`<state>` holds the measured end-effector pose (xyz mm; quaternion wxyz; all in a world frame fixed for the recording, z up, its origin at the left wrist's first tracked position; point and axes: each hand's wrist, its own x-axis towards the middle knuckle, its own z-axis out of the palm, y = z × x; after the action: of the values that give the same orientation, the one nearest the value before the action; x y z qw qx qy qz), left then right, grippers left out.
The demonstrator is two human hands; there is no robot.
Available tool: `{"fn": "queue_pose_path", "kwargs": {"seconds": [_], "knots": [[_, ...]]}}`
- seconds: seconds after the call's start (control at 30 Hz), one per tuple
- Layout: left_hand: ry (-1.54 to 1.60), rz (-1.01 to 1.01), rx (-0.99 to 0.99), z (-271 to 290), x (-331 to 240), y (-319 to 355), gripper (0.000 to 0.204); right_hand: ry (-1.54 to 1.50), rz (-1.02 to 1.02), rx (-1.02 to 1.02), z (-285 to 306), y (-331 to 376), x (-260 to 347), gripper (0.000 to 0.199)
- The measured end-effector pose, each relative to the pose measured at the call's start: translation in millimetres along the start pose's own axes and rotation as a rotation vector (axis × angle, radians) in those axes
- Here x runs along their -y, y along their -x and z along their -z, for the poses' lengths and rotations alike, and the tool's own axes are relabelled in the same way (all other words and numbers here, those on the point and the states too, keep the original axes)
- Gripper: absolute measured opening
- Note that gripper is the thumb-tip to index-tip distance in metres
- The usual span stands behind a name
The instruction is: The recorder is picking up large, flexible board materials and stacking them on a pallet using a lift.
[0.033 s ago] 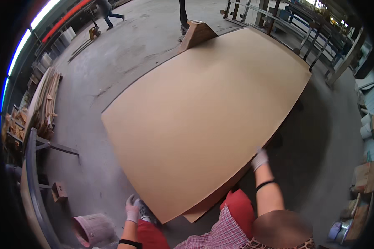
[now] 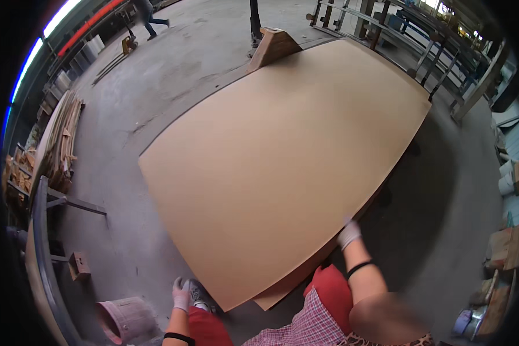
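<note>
Gloved fingers grip a large brown board over concrete floor.

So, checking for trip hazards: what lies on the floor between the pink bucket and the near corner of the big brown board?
In the head view, between the pink bucket and the brown board are the gloved left hand and a grey shoe, on bare concrete floor.

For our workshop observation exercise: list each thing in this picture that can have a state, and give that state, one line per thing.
large brown board: lying flat, on top of another sheet.
lower sheet: corner sticking out beneath.
left hand: gloved, down by the board's near corner, grip unclear.
right hand: gloved, at the board's right edge, blurred.
pink bucket: tipped on its side.
wooden block: propped at the far edge.
</note>
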<state>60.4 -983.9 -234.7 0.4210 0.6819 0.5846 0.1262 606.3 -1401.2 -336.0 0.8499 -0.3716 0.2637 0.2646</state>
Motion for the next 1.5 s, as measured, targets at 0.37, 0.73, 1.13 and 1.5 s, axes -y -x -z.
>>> {"fn": "queue_pose_path", "kwargs": {"seconds": [0.37, 0.73, 1.13, 1.5], "knots": [[0.957, 0.643, 0.323, -56.2, 86.5, 11.3, 0.062, 0.29, 0.206, -0.133, -53.8, 91.0, -30.3, 0.032], [0.571, 0.068, 0.329, -91.3, -42.5, -28.9, 0.036, 0.463, 0.219, -0.249, -22.5, 47.3, -80.9, 0.025], [0.394, 0.282, 0.317, -123.0, -23.8, -25.7, 0.033, 0.638, 0.276, -0.402, -12.0, 50.6, -72.6, 0.027], [0.419, 0.377, 0.319, -114.7, -29.9, -16.4, 0.037, 0.796, 0.337, -0.426, -5.7, 37.2, -75.4, 0.033]]}}
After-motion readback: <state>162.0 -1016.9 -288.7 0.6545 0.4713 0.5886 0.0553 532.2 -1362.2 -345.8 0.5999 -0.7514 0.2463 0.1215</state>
